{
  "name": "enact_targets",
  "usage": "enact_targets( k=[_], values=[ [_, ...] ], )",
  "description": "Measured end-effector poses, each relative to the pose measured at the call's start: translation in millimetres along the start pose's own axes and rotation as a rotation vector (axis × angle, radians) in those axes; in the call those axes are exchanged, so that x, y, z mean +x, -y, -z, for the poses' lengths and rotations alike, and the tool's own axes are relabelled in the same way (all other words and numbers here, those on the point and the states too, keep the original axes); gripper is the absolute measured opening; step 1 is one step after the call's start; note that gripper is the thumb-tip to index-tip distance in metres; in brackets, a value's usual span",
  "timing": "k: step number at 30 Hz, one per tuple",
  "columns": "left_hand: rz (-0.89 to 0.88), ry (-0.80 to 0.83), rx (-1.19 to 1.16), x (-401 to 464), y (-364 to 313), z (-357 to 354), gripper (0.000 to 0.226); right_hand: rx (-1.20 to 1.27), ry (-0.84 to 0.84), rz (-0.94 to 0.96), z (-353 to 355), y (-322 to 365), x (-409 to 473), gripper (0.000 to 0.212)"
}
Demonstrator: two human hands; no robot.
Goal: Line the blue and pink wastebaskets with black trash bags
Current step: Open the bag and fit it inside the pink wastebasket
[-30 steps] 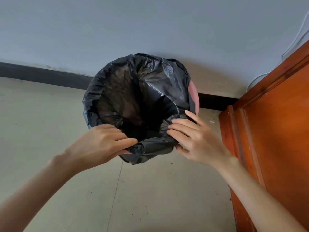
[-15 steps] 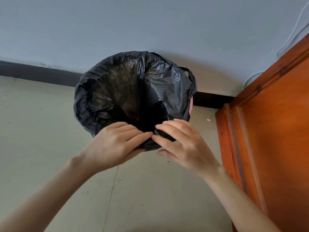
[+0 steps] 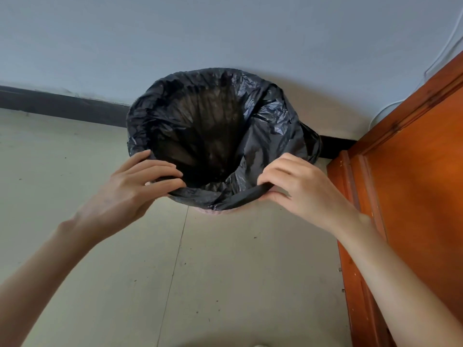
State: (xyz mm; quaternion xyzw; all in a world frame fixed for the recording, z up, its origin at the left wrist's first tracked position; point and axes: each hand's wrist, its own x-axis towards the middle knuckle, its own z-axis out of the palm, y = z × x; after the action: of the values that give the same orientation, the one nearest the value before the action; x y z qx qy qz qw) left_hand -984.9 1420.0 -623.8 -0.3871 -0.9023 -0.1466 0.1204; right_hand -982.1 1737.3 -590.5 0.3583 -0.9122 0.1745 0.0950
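black trash bag (image 3: 220, 136) at the centre of it all, and the fingers are right on its near edge. left hand (image 3: 132, 189) has its fingers curled over the bag's rim on the near left, thumb out of sight beneath, gripping the plastic. right hand (image 3: 300, 186) pinches a stretched fold of the bag's edge on the near right, fingers bent over the top and thumb under, the black band pulled taut between thumb and fingertips.

moving outward: the bag gapes wide open, its mouth spread round and folded over the rim of the pink wastebasket (image 3: 213, 211), which it all but hides. only a thin slice of pink lattice peeks out under the near edge, between the two hands. inside the bag, just dark crinkled plastic going down; nothing else can be made out in there. a loose flap hangs off the far right side.

the basket stands on a pale floor (image 3: 125, 284) with a thin seam running toward the viewer and a few dark specks. behind it, a grey-blue wall (image 3: 225, 33) with a dark baseboard (image 3: 62, 106). on the right, an orange-brown wooden door (image 3: 413, 184) with its frame, close beside the basket, and a white cable (image 3: 443, 46) trailing down the wall above it.
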Motion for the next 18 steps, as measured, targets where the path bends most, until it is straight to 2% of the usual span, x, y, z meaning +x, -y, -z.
enact_targets(
  k=[4,8,11,15,16,18],
  values=[
    [0.025,-0.008,-0.023,-2.3,2.5,0.9,0.027,0.064,-0.085,0.043,0.3,9.9,-0.1,0.006],
    [0.037,-0.039,-0.031,-5.3,6.4,-0.9,0.025,-0.068,-0.217,0.173,-7.5,15.6,-15.4,0.023],
    [0.040,-0.048,-0.025,-8.1,12.2,-1.3,0.025,-0.246,-0.181,0.236,-33.4,17.5,-37.8,0.026],
    [0.059,-0.023,-0.021,-7.6,12.9,0.1,0.029,-0.311,-0.031,0.162,-69.2,3.9,-57.6,0.025],
    [0.070,-0.010,-0.035,-7.2,11.1,1.4,0.034,-0.261,-0.042,0.115,-70.7,3.6,-62.3,0.024],
    [0.075,-0.010,-0.045,-5.2,4.3,4.2,0.044,-0.025,-0.250,-0.107,-64.7,7.5,-69.9,0.022]
  ],
)
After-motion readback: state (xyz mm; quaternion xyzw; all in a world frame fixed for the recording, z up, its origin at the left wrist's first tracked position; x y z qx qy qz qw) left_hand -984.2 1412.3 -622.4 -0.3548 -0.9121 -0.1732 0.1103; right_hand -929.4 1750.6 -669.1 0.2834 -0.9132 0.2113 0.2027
